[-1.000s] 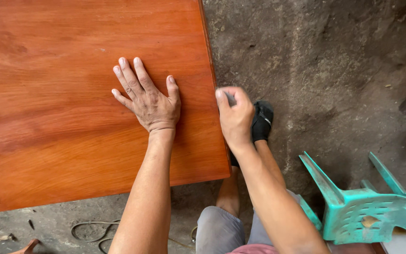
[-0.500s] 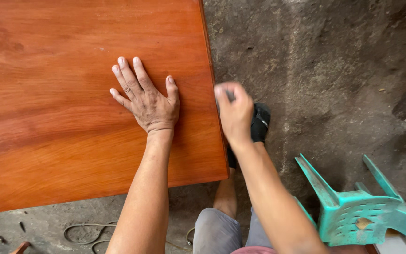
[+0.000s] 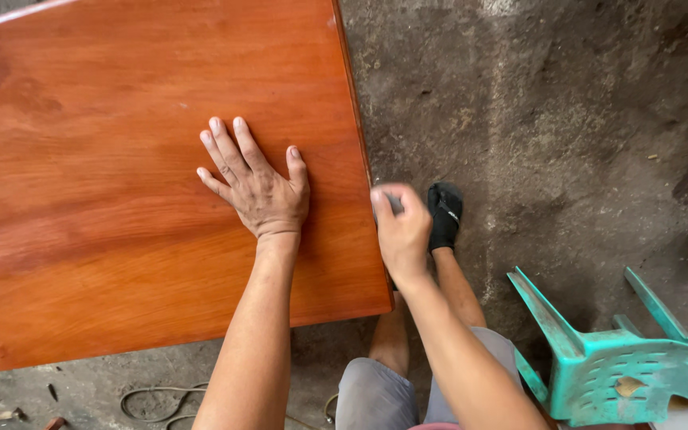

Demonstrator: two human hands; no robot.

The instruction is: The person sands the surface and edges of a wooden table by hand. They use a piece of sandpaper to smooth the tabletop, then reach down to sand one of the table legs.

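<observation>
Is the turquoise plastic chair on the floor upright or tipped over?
Tipped over. The turquoise plastic chair lies on the grey dirt floor with its legs pointing up and sideways.

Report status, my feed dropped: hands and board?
Left hand flat on the reddish wooden board. Right hand closed on something small at the board's edge. Teal plastic chair overturned nearby.

Soft daylight, slight motion blur

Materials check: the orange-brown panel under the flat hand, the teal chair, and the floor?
Panel: looks like wood, grain streaks visible, smooth reddish stain or varnish with a slight sheen. Chair: apparently moulded plastic, teal, scuffed and dirty, lying tipped over. Floor: rough grey concrete or packed earth, unclear which. The left hand lies flat on the panel.
</observation>
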